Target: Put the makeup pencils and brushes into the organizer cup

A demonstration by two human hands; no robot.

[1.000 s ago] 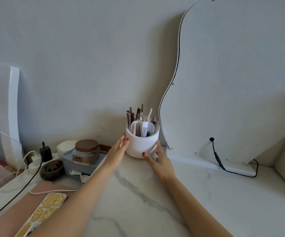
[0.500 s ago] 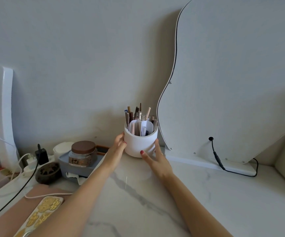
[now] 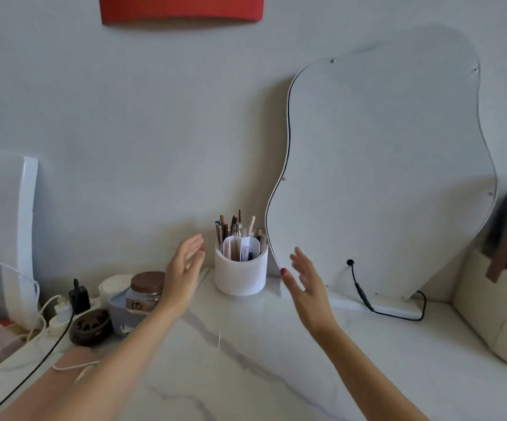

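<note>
Marble worktop (image 3: pixel 246 375) against a grey wall. White cup (image 3: pixel 241 276) stands upright near the wall, just beside the wavy panel (image 3: pixel 382 177), full of pencils and brushes (image 3: pixel 237 232). My left hand (image 3: pixel 183 270) and right hand (image 3: pixel 305 281) hover either side, fingers spread, grip released, touching nothing.

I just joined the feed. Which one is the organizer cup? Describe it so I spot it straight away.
Find the big wavy-edged panel leaning on the wall. At its lower left edge, on the marble counter, stands the organizer cup. It is the only white round cup with pencils and brushes sticking out the top.
</note>
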